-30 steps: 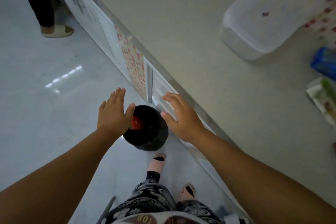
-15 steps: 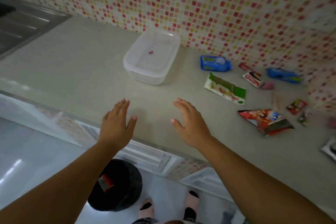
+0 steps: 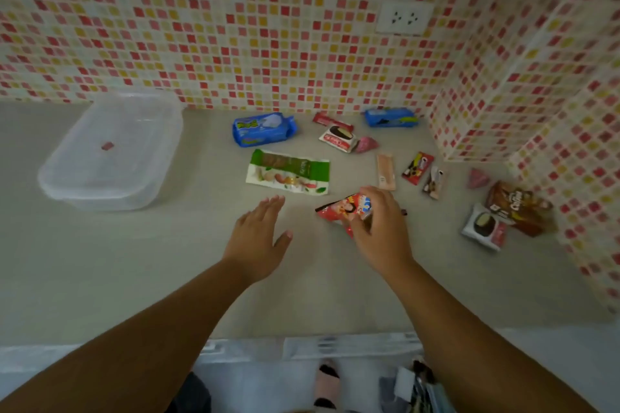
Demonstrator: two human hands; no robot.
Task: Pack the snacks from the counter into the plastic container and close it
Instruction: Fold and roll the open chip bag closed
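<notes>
A clear plastic container (image 3: 110, 152) with its lid on sits at the counter's back left. Snacks lie scattered to its right: a blue biscuit pack (image 3: 263, 129), a green and white packet (image 3: 288, 172), a second blue pack (image 3: 391, 117), and several small wrappers. My right hand (image 3: 380, 228) curls its fingers around a red snack packet (image 3: 345, 209) on the counter. My left hand (image 3: 256, 240) hovers flat with fingers apart over bare counter, left of that packet and holding nothing.
The grey counter (image 3: 134, 261) ends at a mosaic tile wall (image 3: 235, 27) with a white socket (image 3: 404, 17). A tiled column (image 3: 523, 94) juts out at the right. A brown box (image 3: 520, 206) and a white pie wrapper (image 3: 484, 226) lie beside it.
The view swung up from the floor to the counter. Both hands moved forward and right; my right hand came down onto the red snack packet and curled around it.
</notes>
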